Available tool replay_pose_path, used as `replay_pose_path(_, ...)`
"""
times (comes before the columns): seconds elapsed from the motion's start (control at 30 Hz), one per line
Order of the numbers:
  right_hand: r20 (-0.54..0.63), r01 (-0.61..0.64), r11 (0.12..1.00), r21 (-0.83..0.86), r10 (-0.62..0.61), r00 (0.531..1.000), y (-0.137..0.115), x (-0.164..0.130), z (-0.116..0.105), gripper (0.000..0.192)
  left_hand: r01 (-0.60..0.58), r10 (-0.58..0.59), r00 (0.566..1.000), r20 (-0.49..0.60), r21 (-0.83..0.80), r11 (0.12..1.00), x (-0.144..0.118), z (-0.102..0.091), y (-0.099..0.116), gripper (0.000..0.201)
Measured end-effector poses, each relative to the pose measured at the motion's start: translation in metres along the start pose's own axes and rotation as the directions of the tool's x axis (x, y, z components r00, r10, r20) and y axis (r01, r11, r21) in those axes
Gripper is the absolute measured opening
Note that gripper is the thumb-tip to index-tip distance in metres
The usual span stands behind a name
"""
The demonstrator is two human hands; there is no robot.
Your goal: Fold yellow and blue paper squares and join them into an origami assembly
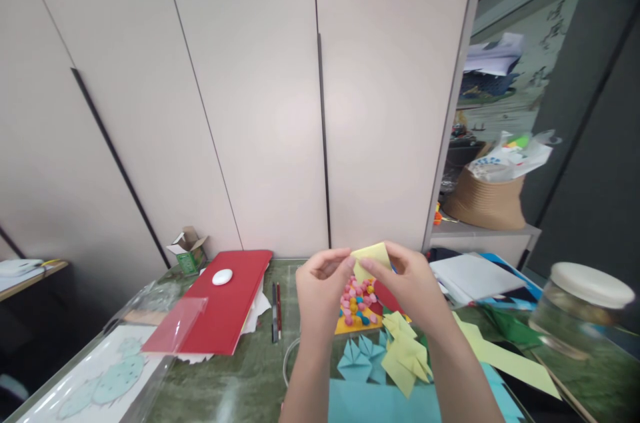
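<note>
A small folded piece of yellow paper [376,254] is held up between both hands above the table. My left hand [323,276] pinches its left edge with thumb and fingers. On the right side, my right hand [407,280] grips it, thumb across the front. Below the hands are blue folded paper pieces [356,362] and yellow folded paper pieces [407,353]. Behind them lies a heap of pink, yellow and blue small pieces [357,303], partly hidden by the hands. Blue paper sheets [380,403] lie nearest me, between my forearms.
To the left lies a red folder [225,310] with a white round object [223,277] on it. Pens [277,313] lie beside it. A small green box [188,253] stands at the back. At right are yellow paper strips [520,363] and a white-lidded jar [575,313].
</note>
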State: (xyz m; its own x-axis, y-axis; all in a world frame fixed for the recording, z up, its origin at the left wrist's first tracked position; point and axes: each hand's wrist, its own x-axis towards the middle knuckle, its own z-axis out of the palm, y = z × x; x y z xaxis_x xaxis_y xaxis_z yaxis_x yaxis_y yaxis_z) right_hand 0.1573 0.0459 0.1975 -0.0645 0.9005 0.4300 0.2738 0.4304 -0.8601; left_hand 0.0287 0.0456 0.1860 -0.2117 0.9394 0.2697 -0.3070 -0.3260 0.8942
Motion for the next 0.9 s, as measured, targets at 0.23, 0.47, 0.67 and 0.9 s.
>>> replay_pose_path(0.23, 0.019, -0.062, 0.99, 0.127, 0.06, 0.998, 0.0, 0.0, -0.004, 0.017, 0.043, -0.045, 0.998, 0.034, 0.056, 0.998, -0.001, -0.002, 0.007, 0.017)
replay_pose_path(0.47, 0.06, -0.09, 0.979, 0.183, 0.08, 0.995, 0.001, 0.0, -0.007, 0.017, 0.034, -0.036, 0.999, 0.039, 0.064, 0.997, -0.003, 0.0, 0.008, 0.014)
replay_pose_path(0.67, 0.075, -0.116, 0.973, 0.201, 0.103, 0.992, 0.002, 0.0, -0.009, 0.017, 0.031, -0.036, 0.997, 0.067, 0.068, 0.997, -0.002, 0.0, 0.006, 0.015)
replay_pose_path(0.9, 0.089, -0.12, 0.964, 0.239, 0.102, 0.991, 0.003, 0.001, -0.011, 0.021, 0.024, -0.028, 0.997, 0.071, 0.058, 0.998, -0.002, 0.0, 0.005, 0.015)
